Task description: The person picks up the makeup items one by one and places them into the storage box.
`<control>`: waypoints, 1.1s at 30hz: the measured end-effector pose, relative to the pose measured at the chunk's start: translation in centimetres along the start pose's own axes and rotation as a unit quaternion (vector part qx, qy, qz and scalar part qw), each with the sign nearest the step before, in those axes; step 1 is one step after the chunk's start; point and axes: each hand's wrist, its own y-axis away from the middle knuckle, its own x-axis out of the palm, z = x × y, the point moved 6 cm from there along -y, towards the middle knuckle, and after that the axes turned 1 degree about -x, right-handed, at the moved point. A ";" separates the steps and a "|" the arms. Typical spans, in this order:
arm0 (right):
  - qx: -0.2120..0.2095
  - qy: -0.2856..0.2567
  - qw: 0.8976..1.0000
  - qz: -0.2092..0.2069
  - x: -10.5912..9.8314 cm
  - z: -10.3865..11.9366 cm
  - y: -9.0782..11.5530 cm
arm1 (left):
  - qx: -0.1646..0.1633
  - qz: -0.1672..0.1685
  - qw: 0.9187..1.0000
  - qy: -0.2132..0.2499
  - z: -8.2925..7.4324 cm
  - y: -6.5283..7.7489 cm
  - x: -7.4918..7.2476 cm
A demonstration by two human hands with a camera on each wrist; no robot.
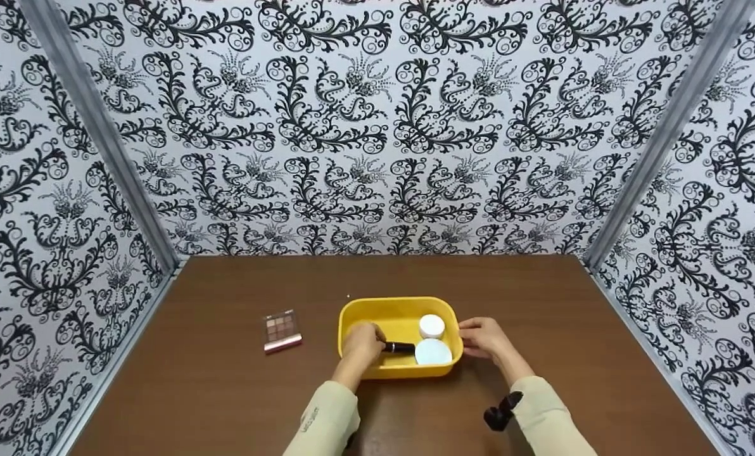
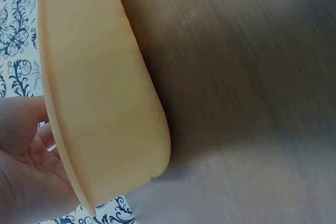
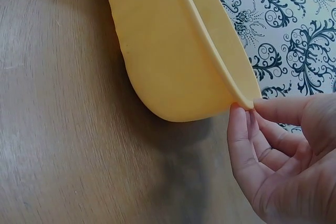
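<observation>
A yellow plastic tub [image 1: 393,322] stands on the brown table, near its front middle. In it lie a small white jar [image 1: 431,325], a larger pale round lid [image 1: 432,352] and a black tube [image 1: 399,347]. My left hand [image 1: 363,342] reaches over the tub's left rim and grips the black tube low inside. My right hand [image 1: 482,337] is at the tub's right rim. In the right wrist view the right hand [image 3: 247,107] pinches the rim of the tub [image 3: 163,51] between thumb and forefinger. The left wrist view shows only the tub's outer wall [image 2: 100,87] and part of my left hand [image 2: 26,150].
An eyeshadow palette [image 1: 281,329] lies on the table [image 1: 225,380] to the left of the tub. Patterned black-and-white walls [image 1: 377,126] close the table in at the back and on both sides. A black camera mount [image 1: 501,411] sits on my right wrist.
</observation>
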 end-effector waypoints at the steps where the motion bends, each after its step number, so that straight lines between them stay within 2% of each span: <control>1: 0.000 0.004 1.000 0.000 0.0 0.0 0.0 | 0.004 0.001 1.000 -0.009 0.0 0.0 0.0; 5: 0.001 0.013 1.000 -0.002 -0.1 0.2 0.0 | 0.023 0.021 0.998 -0.053 -0.2 0.1 0.2; 8: 0.004 0.023 1.000 -0.001 0.0 0.3 0.0 | 0.029 0.051 0.995 -0.077 -0.2 0.2 0.5; 14: 0.006 0.027 1.000 0.002 0.3 0.3 -0.2 | 0.035 0.096 0.990 -0.100 -0.2 0.4 0.7; 22: 0.003 0.031 0.999 0.007 0.2 0.5 -0.1 | 0.056 0.139 0.985 -0.089 -0.5 0.8 1.0; 29: -0.003 0.020 1.000 0.007 0.3 0.6 -0.1 | 0.039 0.150 0.986 -0.066 -0.7 0.8 0.6; 33: -0.004 0.019 1.000 0.006 0.4 0.3 -0.2 | 0.050 0.139 0.988 -0.048 -1.0 0.8 -0.2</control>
